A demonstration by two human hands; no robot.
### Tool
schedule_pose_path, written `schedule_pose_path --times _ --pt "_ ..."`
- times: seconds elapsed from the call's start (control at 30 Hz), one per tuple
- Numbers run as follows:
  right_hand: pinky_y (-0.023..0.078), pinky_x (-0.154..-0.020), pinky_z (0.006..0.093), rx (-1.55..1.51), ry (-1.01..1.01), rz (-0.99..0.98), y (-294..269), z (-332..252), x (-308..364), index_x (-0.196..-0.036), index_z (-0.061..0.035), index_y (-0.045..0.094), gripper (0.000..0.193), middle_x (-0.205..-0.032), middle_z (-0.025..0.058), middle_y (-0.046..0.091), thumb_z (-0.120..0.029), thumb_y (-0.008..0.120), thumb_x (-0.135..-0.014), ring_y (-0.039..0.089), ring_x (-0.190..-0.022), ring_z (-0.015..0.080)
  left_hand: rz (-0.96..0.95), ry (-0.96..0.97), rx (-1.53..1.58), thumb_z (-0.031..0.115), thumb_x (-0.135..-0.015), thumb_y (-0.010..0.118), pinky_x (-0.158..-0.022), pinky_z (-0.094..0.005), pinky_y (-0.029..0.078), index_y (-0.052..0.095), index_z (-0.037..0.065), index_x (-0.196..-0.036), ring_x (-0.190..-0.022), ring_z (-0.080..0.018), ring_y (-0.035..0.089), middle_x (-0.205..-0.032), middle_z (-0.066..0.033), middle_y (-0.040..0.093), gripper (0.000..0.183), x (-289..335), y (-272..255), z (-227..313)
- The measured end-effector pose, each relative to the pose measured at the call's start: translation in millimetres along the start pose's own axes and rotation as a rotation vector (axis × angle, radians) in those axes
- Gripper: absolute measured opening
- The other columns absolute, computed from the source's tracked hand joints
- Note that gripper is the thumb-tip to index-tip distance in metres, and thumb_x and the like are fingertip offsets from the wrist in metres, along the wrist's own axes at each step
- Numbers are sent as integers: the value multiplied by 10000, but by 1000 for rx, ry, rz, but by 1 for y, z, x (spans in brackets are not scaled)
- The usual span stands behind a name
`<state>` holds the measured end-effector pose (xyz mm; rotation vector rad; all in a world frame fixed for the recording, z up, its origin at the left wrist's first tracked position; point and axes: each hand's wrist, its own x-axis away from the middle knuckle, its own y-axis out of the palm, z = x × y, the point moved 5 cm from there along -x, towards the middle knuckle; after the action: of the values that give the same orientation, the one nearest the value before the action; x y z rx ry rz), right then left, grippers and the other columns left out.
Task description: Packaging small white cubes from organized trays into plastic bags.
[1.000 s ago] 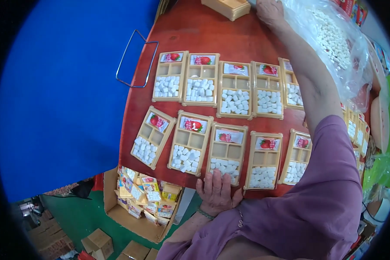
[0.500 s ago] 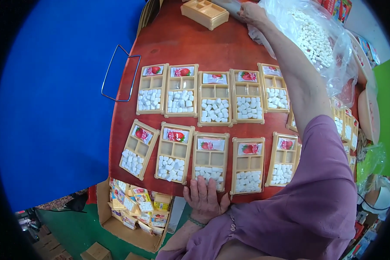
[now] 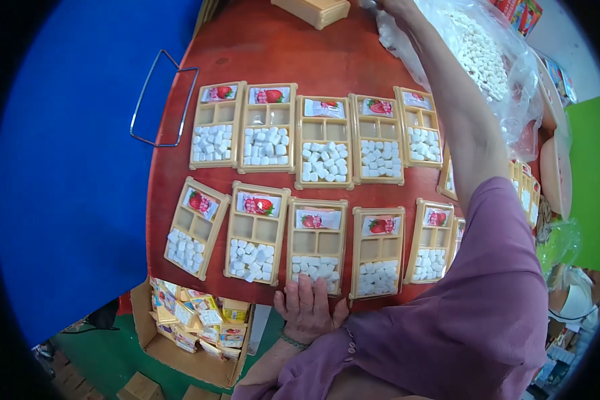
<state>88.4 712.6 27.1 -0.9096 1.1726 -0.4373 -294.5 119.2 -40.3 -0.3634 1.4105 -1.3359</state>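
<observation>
My left hand (image 3: 308, 312) lies open at the table's front edge, its fingertips on the white marshmallow-like pieces (image 3: 315, 267) in the lower compartment of a beige tray (image 3: 318, 239). My right hand (image 3: 397, 5) reaches to the far edge of the picture, beside a clear plastic bag (image 3: 397, 43). Its fingers look closed and are partly cut off; a greyish thing by them is too little seen to name. Two rows of similar trays stand across the table, each with a strawberry-printed packet (image 3: 270, 95) at the top, two small bare compartments and white pieces below.
A heap of loose white pieces (image 3: 480, 57) lies in the clear bag at the far right. One beige tray block (image 3: 313, 10) sits at the far edge. Below the red table (image 3: 247, 53), a cardboard box (image 3: 160, 347) holds filled trays. A metal loop (image 3: 135, 113) juts out at left.
The table and trays have shifted slightly left and up in the picture. My right hand has slid nearer the top edge. My left hand stays on the same tray.
</observation>
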Motion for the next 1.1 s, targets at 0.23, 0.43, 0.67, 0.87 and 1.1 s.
schedule_pose_path --times 0.23,0.43,0.67,0.87,1.1 --pt "477 -596 345 -493 452 67 -30 -112 22 -750 -13 690 333 -671 164 643 -335 620 -798 616 -621 219 4 -84 -24 495 -880 464 -1086 -557 117 491 7 -1226 -1336 -386 257 -1327 -243 434 600 11 -5 -8" --pt "469 -610 401 -382 590 -123 -38 -97 24 -702 36 662 499 -639 208 622 -451 601 -786 628 -626 299 -23 -35 91 430 -882 519 -1078 -565 141 407 -22 -1272 -1323 -430 263 -1344 -278 392 608 14 -12 -10" --pt "491 -567 404 -32 40 -47 -29 -102 26 -690 -36 669 292 -667 181 635 -310 586 -745 657 -668 315 -12 -14 334 99 -805 634 -977 -508 369 480 -27 -1199 -1210 -435 419 -1274 -252 447 441 -4 -66 -22" --pt "512 -531 381 443 -300 -481 -23 -150 30 -680 -133 702 134 -730 63 681 -125 572 -712 666 -686 274 -82 -64 531 16 -797 604 -883 -416 474 586 -68 -1097 -1027 -354 590 -1099 -211 612 312 -132 -83 -49" --pt "459 -518 381 -61 -20 -465 -26 -161 15 -682 -69 679 182 -665 133 634 -183 574 -777 621 -607 282 -63 -34 539 127 -770 646 -877 -421 458 529 -42 -1105 -1019 -401 551 -1067 -267 564 393 -350 34 -74"
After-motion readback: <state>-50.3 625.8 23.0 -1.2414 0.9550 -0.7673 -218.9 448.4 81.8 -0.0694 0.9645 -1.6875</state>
